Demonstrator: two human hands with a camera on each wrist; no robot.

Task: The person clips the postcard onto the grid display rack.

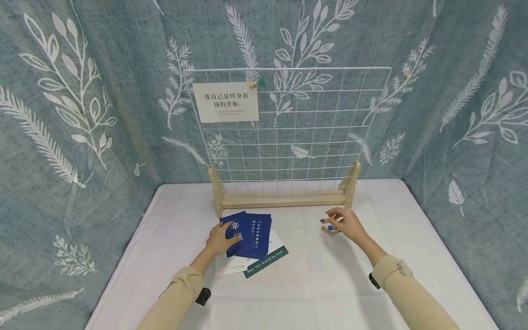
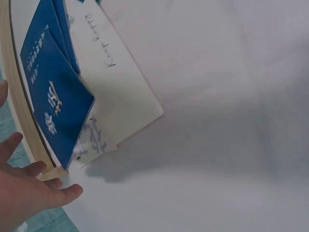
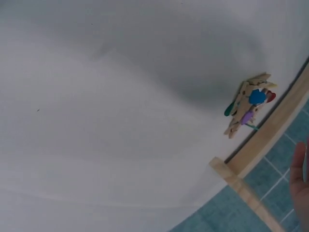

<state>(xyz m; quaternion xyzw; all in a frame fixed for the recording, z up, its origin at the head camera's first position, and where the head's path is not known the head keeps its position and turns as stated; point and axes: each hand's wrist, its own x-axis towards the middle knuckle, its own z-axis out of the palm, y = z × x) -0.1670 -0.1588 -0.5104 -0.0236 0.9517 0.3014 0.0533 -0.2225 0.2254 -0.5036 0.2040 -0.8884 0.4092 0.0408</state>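
In the head view my left hand [image 1: 218, 239] is at a fanned stack of dark blue cards [image 1: 257, 233] with white lettering. The left wrist view shows its fingers spread beside the blue cards [image 2: 63, 101]. White cards and a green-striped card [image 1: 268, 262] lie partly beneath them. My right hand [image 1: 346, 225] hovers over a small heap of wooden clothespins [image 1: 330, 230], thumb and forefinger apart. Blue, purple, red and green decorations show on the clothespins [image 3: 248, 104] in the right wrist view, where only part of the hand [image 3: 300, 193] appears at the edge.
A white wire grid rack [image 1: 288, 137] on a wooden base [image 1: 284, 200] stands at the back of the white-covered table [image 1: 288, 302]. One cream card [image 1: 227, 103] with printed text hangs at its upper left from a clothespin [image 1: 253, 85]. Patterned blue-green curtains [image 1: 123, 137] surround the table.
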